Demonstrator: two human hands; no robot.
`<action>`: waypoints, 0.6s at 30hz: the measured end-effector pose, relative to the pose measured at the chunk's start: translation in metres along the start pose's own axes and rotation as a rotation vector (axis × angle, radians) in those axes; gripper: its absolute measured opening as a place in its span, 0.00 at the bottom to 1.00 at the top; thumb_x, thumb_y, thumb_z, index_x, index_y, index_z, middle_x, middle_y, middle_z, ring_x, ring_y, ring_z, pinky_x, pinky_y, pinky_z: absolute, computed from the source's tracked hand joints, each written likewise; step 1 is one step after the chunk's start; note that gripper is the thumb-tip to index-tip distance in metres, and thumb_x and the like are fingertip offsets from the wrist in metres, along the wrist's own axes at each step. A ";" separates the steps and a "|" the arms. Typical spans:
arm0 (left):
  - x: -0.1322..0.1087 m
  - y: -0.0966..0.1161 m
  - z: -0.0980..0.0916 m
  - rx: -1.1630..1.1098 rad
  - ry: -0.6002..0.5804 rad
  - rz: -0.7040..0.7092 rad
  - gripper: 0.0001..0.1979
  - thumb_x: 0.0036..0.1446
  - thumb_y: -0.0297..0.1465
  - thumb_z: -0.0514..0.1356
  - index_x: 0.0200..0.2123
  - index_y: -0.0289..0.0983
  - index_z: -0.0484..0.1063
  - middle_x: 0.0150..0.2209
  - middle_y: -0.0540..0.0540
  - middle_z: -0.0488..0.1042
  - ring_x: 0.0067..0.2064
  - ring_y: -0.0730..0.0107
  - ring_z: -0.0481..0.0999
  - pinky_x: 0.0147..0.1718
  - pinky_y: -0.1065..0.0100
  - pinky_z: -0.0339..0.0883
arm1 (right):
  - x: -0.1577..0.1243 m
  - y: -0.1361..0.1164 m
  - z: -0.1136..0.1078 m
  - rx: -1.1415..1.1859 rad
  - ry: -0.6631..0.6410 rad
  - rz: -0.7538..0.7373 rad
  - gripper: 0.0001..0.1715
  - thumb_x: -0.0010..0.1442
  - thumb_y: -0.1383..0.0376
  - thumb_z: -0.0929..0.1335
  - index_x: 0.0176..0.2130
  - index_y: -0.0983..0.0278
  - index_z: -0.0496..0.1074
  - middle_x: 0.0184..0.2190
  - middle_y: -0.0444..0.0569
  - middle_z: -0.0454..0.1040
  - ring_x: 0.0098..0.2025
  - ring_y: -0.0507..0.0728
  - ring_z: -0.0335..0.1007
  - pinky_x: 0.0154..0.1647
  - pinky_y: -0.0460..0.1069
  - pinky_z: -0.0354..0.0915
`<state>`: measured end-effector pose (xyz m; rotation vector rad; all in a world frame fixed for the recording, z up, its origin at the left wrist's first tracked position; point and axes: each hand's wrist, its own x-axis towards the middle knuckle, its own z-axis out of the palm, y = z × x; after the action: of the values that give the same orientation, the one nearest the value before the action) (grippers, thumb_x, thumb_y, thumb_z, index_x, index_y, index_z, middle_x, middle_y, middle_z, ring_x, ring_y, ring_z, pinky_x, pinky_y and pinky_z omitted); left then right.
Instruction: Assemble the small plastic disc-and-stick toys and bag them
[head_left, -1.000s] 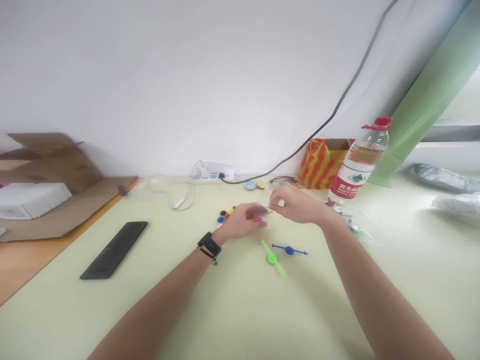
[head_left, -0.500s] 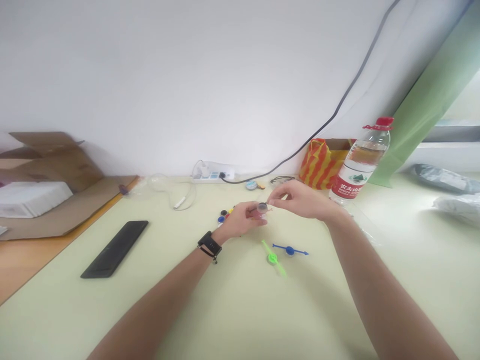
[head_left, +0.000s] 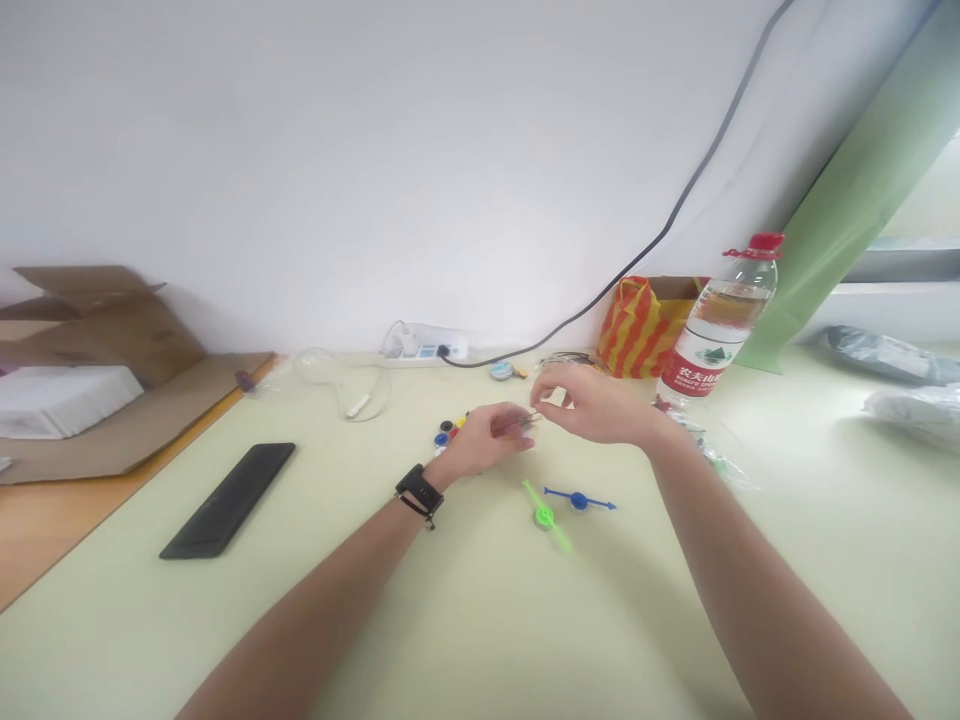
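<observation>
My left hand [head_left: 486, 440], with a black watch on its wrist, is closed in a pinch on a small reddish piece I cannot make out. My right hand [head_left: 592, 402] meets it from the right, thumb and forefinger pinched at the same small piece, the other fingers raised. Just below the hands on the pale green table [head_left: 465, 610] lie a green toy watch [head_left: 546, 516] and a blue toy watch [head_left: 579, 499], side by side. Small coloured round pieces [head_left: 450, 430] lie left of my left hand.
A black phone [head_left: 229, 498] lies at the left. A water bottle [head_left: 718, 325] and a striped bag [head_left: 637, 328] stand at the back right, a power strip [head_left: 424, 348] with cables by the wall, cardboard [head_left: 120, 400] at far left, plastic bags [head_left: 900, 380] at far right.
My right hand's fingers shifted slightly up and its other fingers lifted; both hands keep working the small piece in the same spot. The toy watches have not moved.
</observation>
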<state>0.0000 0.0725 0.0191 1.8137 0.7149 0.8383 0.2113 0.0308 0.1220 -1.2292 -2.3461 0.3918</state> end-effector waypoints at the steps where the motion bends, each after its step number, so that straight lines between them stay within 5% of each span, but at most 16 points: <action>1: 0.000 0.000 0.000 0.003 -0.006 -0.003 0.18 0.55 0.35 0.70 0.48 0.35 0.77 0.43 0.42 0.79 0.43 0.63 0.77 0.47 0.62 0.70 | 0.000 0.000 -0.001 0.017 -0.003 -0.002 0.07 0.62 0.69 0.66 0.37 0.61 0.75 0.39 0.48 0.79 0.41 0.57 0.73 0.38 0.49 0.65; 7: 0.001 0.005 -0.003 0.035 0.018 -0.026 0.30 0.47 0.37 0.75 0.53 0.37 0.75 0.52 0.38 0.78 0.54 0.54 0.76 0.54 0.57 0.70 | 0.003 -0.003 0.001 -0.040 0.179 -0.025 0.09 0.64 0.70 0.64 0.37 0.62 0.74 0.37 0.49 0.79 0.39 0.57 0.72 0.39 0.50 0.62; 14: 0.000 -0.002 -0.006 0.015 0.017 -0.112 0.30 0.48 0.39 0.75 0.54 0.37 0.75 0.41 0.42 0.81 0.43 0.60 0.80 0.45 0.61 0.73 | 0.004 -0.010 0.003 -0.034 0.110 -0.045 0.10 0.64 0.69 0.64 0.37 0.61 0.75 0.38 0.50 0.79 0.41 0.58 0.73 0.43 0.51 0.65; 18: 0.003 -0.005 -0.007 -0.038 0.056 -0.092 0.22 0.52 0.39 0.72 0.47 0.35 0.78 0.39 0.43 0.80 0.41 0.62 0.80 0.42 0.63 0.72 | 0.007 0.003 0.005 0.061 0.379 -0.037 0.09 0.64 0.64 0.67 0.45 0.61 0.73 0.44 0.52 0.78 0.45 0.60 0.73 0.46 0.52 0.67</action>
<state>-0.0042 0.0797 0.0171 1.7162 0.8072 0.8385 0.2072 0.0384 0.1187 -1.1184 -2.0155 0.1947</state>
